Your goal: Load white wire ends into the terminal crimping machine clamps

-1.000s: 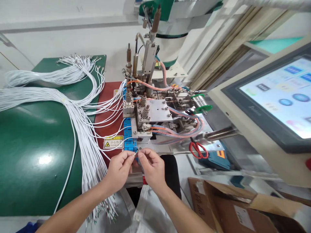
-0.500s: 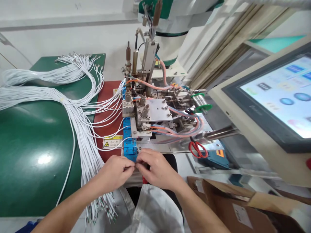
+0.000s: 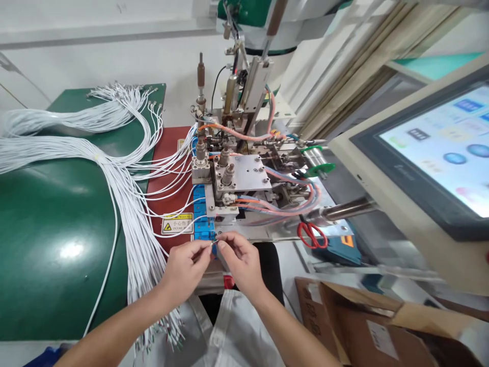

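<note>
The person's left hand pinched a thin white cable end by the near end of a row of blue rectangular blocks; contact with them was unclear. The right hand curled its thumb and fingers at the tiny, half-covered tip; whether they gripped it could not be told. The left forearm partly hid a thick white cable bundle.
</note>
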Demonstrator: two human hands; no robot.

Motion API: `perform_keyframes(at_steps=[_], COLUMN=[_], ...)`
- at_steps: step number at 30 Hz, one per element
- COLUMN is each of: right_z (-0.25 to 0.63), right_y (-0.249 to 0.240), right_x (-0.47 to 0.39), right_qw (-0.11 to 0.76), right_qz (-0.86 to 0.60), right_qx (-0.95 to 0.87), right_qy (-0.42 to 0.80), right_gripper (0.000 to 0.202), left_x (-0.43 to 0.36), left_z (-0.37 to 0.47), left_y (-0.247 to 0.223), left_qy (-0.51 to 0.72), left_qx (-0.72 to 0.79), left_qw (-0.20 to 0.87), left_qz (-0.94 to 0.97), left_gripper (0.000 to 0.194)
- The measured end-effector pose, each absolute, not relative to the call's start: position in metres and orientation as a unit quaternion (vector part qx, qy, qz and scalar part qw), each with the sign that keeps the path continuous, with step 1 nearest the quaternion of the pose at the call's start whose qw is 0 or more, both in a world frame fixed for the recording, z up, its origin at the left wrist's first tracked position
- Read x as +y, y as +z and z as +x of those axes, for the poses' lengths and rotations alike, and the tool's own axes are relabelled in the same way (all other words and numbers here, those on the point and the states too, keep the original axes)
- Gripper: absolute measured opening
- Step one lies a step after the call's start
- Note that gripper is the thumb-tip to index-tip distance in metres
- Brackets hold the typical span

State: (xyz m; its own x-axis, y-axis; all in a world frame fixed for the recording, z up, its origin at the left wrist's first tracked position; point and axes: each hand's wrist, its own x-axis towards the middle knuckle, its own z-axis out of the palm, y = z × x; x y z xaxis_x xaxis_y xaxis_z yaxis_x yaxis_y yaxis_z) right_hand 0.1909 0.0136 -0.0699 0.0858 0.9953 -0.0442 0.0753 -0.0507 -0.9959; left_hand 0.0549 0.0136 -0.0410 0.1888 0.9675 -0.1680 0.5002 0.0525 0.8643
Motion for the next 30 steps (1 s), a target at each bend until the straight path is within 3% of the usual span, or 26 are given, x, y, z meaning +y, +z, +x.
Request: perform_keyframes(at_steps=[4,11,17,30], right_z=[0.192,0.199,0.201,0.206], right_y=[-0.069,-0.074,-0.092,-0.097], right_x=[0.015,0.016,0.021,0.032], right_qw=[0.477,0.449,0.372,0.3], right_qz=[-0.555,-0.558,-0.617,-0.622], right_qx=[-0.49,-0.631,-0.598,-0.616], right_qy=[0.474,0.298,0.351,0.379], right_gripper=[0.011,0.014,0.017,0.02], left_x=[0.013,0.018,0.033,0.041], left_z=[0.055,0.046,0.032,0.033], left_y=[-0.041,-0.04,-0.04,-0.053], left_qy=[0.257,0.219,0.192,0.157], left_qx=[0.578,0.574,0.548,0.565], left_qw=[0.434,0.428,0.301,0.275], left_qz=[0.642,0.663,0.756,0.762], left_gripper=[0.022,0.022,0.017,0.02])
